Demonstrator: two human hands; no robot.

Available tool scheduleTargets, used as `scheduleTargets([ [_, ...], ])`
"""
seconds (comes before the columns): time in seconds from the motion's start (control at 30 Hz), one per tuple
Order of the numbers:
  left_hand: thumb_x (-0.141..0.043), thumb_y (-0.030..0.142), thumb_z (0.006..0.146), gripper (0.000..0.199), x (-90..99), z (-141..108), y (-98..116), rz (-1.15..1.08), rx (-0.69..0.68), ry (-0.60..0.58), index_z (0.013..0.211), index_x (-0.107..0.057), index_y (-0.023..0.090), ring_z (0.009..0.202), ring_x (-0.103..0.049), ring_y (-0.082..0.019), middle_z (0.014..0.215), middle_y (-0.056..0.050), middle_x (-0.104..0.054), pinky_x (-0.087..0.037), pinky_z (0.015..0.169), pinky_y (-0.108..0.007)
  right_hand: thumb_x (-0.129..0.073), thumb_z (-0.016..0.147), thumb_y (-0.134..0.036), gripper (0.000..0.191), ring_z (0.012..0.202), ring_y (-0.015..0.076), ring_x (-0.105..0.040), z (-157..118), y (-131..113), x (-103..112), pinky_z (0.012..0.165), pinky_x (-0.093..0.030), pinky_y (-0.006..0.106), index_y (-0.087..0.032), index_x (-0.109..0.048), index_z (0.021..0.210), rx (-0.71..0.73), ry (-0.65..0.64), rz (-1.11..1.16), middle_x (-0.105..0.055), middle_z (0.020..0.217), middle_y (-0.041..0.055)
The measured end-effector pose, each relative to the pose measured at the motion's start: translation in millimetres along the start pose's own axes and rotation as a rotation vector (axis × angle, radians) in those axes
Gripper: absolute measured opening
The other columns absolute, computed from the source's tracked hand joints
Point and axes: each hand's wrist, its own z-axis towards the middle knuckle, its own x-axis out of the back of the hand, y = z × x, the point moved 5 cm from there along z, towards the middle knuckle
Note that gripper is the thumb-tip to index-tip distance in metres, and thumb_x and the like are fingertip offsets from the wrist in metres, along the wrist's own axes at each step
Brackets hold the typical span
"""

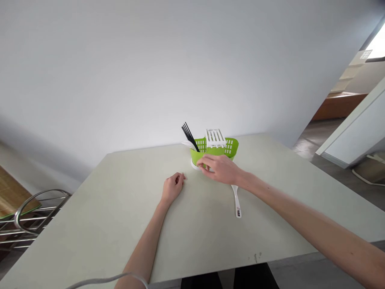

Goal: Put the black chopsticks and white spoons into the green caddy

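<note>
A green slotted utensil basket (232, 147) stands against the wall on a white base, with a white slatted piece (215, 137) across its top middle. Black chopsticks (189, 134) and a white utensil, perhaps a spoon (188, 143), lean out of its left side. My right hand (221, 168) is at the basket's front, fingers bent and apart from the thumb, with nothing visible in them. Below that wrist lies a white rice paddle (236, 202), its upper end hidden by my arm. My left hand (173, 186) rests on the table, loosely curled, holding nothing visible.
The pale table (129, 192) reaches the grey-white wall (135, 80). At the left is a metal rack (33, 216) beside a wooden board (13, 192). A grey cable (105, 278) crosses the lower left. A doorway opens on the right.
</note>
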Motion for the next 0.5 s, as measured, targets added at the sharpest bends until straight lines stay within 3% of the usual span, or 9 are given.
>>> scheduleTargets([
  [0.13,-0.043,0.052,0.101,0.044,0.8,-0.1,0.5,0.004,0.001,-0.004,0.083,-0.071,0.023,0.061,-0.057,-0.016,0.067,0.001,-0.066,-0.042,0.067,-0.029,-0.051,0.102,-0.022,0.017,0.059,0.0120,-0.058,-37.8,20.7,-7.2,0.059,-0.034,0.027,-0.023,-0.067,0.099,-0.050,-0.179,-0.032,-0.075,0.087,-0.0014],
  [0.3,-0.043,0.052,0.101,0.044,0.6,-0.2,0.2,0.001,0.000,-0.004,0.083,-0.070,0.023,0.061,-0.056,-0.016,0.068,0.001,-0.066,-0.042,0.067,-0.029,-0.047,0.101,-0.028,0.022,0.065,0.0151,-0.062,-80.8,55.8,-4.7,0.064,-0.037,0.029,-0.025,-0.068,0.094,-0.181,-0.324,-0.089,-0.076,0.090,-0.0001],
  [0.4,-0.043,0.053,0.101,0.044,0.9,-0.6,0.5,0.008,0.004,-0.003,0.081,-0.069,0.023,0.060,-0.055,-0.017,0.067,0.000,-0.066,-0.042,0.067,-0.030,-0.047,0.101,-0.036,0.025,0.073,0.0183,-0.066,-102.7,79.8,0.2,0.065,-0.039,0.030,-0.025,-0.066,0.090,-0.359,-0.297,-0.117,-0.076,0.091,0.0020],
  [0.5,-0.043,0.053,0.101,0.044,1.3,-0.8,0.8,0.002,0.011,-0.005,0.080,-0.069,0.023,0.061,-0.055,-0.017,0.067,0.000,-0.065,-0.042,0.068,-0.030,-0.050,0.098,-0.046,0.026,0.073,0.0189,-0.066,-123.4,103.8,2.4,0.065,-0.043,0.030,-0.025,-0.062,0.090,-0.616,-0.153,-0.107,-0.075,0.095,0.0038],
])
